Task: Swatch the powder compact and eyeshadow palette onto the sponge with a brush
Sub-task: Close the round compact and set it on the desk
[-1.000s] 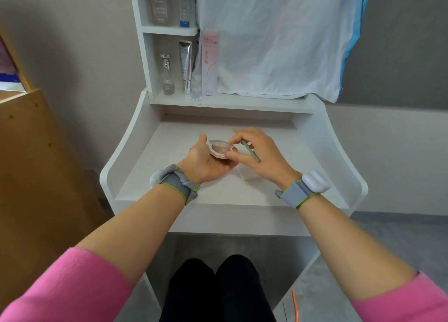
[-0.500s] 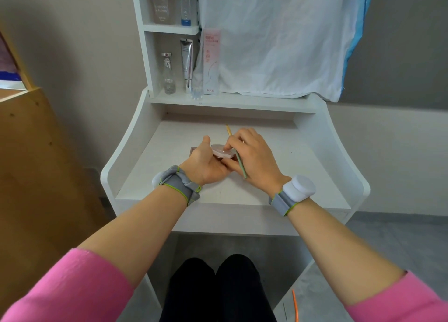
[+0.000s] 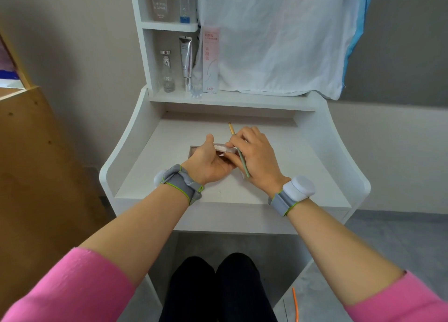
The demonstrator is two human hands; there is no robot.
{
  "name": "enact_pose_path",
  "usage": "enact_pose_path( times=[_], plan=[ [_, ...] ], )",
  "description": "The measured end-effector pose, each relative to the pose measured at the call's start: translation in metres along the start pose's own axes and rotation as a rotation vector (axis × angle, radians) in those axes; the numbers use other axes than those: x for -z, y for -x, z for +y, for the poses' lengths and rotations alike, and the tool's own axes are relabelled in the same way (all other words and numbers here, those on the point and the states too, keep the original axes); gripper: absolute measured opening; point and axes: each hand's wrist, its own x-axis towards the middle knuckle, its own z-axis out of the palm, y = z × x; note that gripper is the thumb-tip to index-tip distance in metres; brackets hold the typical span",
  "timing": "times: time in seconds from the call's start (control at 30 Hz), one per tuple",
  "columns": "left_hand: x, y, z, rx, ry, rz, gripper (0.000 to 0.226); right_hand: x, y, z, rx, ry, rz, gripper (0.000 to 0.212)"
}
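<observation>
Peering past my own knuckles, I can make out only part of the powder compact (image 3: 224, 148): a pale pink disc pinched between my left hand (image 3: 208, 163) and the fingertips of my right hand (image 3: 257, 156), above the middle of the white vanity desk (image 3: 303, 166). Whether its lid is up or down I cannot tell. My left hand curls closed around the compact from 9 o'clock, thumb raised at 12. My right hand grips the brush (image 3: 238, 149) as well, its green handle running back across the hand toward 5 o'clock and its tan end poking out toward 12; the bristles are too small to read. At 9 o'clock of the left thumb a grey corner of a flat case (image 3: 193, 150) peeks out, likely the eyeshadow palette, mostly hidden. A pale block under my right palm is barely visible.

On the shelf at 12 o'clock, a pink carton (image 3: 211, 59) carries red characters I cannot read; the bottle (image 3: 160, 5) above shows faint lettering, illegible.
</observation>
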Motion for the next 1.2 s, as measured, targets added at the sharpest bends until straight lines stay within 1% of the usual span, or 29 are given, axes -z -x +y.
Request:
enact_pose_path(
  times=[0.13, 0.2, 0.23, 0.3, 0.37, 0.43, 0.63, 0.7, 0.77, 0.87, 0.93, 1.0, 1.07, 1.13, 1.2],
  plan=[
    [0.004, -0.004, 0.001, 0.002, -0.042, 0.004, 0.077, 0.001, -0.001, 0.003, -0.043, -0.081, -0.066, 0.030],
    [0.007, -0.008, 0.004, 0.003, -0.090, 0.012, 0.080, 0.002, -0.003, 0.004, -0.113, -0.171, -0.132, 0.031],
    [0.009, -0.010, 0.005, 0.001, -0.115, 0.019, 0.080, 0.003, -0.004, 0.004, -0.159, -0.217, -0.161, 0.035],
    [0.010, -0.011, 0.006, -0.005, -0.168, 0.044, 0.073, 0.004, -0.007, 0.003, -0.237, -0.313, -0.192, 0.043],
    [0.009, -0.010, 0.006, -0.007, -0.222, 0.056, 0.067, 0.006, -0.009, 0.002, -0.287, -0.404, -0.205, 0.045],
    [0.010, -0.009, 0.007, -0.019, -0.252, 0.058, 0.064, 0.007, -0.011, 0.001, -0.303, -0.448, -0.233, 0.045],
    [0.016, -0.010, 0.010, -0.065, -0.331, 0.040, 0.062, 0.004, -0.017, -0.001, -0.258, -0.452, -0.292, 0.046],
    [0.017, -0.010, 0.012, -0.151, -0.466, 0.077, 0.063, 0.003, -0.018, 0.000, -0.256, -0.449, -0.266, 0.047],
    [0.016, -0.008, 0.015, -0.321, -0.707, 0.189, 0.056, 0.001, -0.020, 0.005, -0.264, -0.420, -0.231, 0.047],
    [0.022, -0.011, 0.026, -0.534, -0.918, 0.326, 0.032, -0.006, -0.024, 0.015, -0.302, -0.342, -0.248, 0.047],
    [0.030, -0.016, 0.035, -0.624, -1.045, 0.411, 0.017, -0.015, -0.027, 0.020, -0.321, -0.312, -0.292, 0.046],
    [0.036, -0.018, 0.038, -0.681, -1.203, 0.464, 0.010, -0.020, -0.028, 0.023, -0.330, -0.286, -0.329, 0.045],
    [0.041, -0.020, 0.039, -0.717, -1.399, 0.527, 0.016, -0.027, -0.030, 0.025, -0.341, -0.264, -0.363, 0.047],
    [0.046, -0.023, 0.039, -0.684, -1.573, 0.573, 0.026, -0.033, -0.033, 0.026, -0.345, -0.249, -0.398, 0.049],
    [0.050, -0.025, 0.039, -0.630, -1.676, 0.590, 0.034, -0.038, -0.034, 0.026, -0.351, -0.232, -0.433, 0.049]
  ],
)
